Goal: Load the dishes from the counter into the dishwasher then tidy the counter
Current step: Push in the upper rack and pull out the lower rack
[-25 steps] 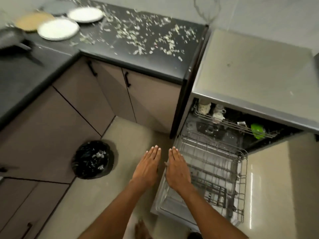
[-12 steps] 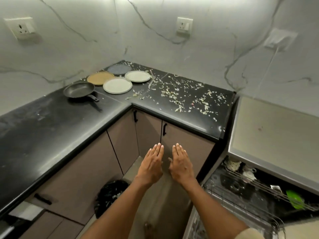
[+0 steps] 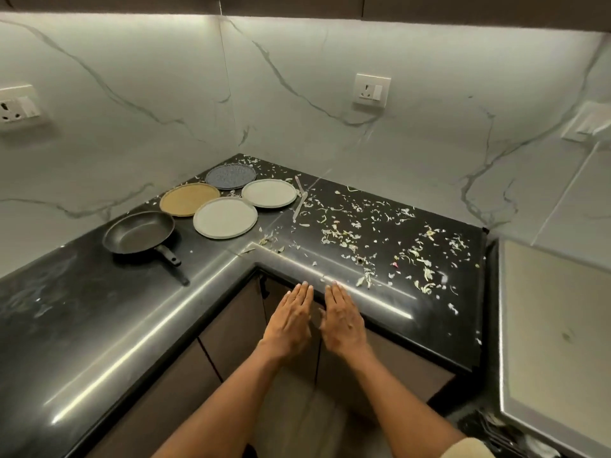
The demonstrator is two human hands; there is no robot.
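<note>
Nothing is loaded yet: four plates [image 3: 225, 217] and a pan [image 3: 139, 232] are left at ten o'clock on the littered counter [image 3: 99, 309], while both hands, left hand [image 3: 290, 320] and right hand [image 3: 344, 322], are held flat and empty, fingers [image 3: 305, 292] pressed together.

We are looking at a corner where two white marble walls [image 3: 413, 133] with grey veins are meeting, light glowing along their top edge, a socket [image 3: 372, 91] sitting on each, and brown cabinet doors [image 3: 231, 328] standing below.

No text, label, brand or number can be read anywhere. The white wall sockets [image 3: 372, 90] on the marble wall show no legible marking.
</note>
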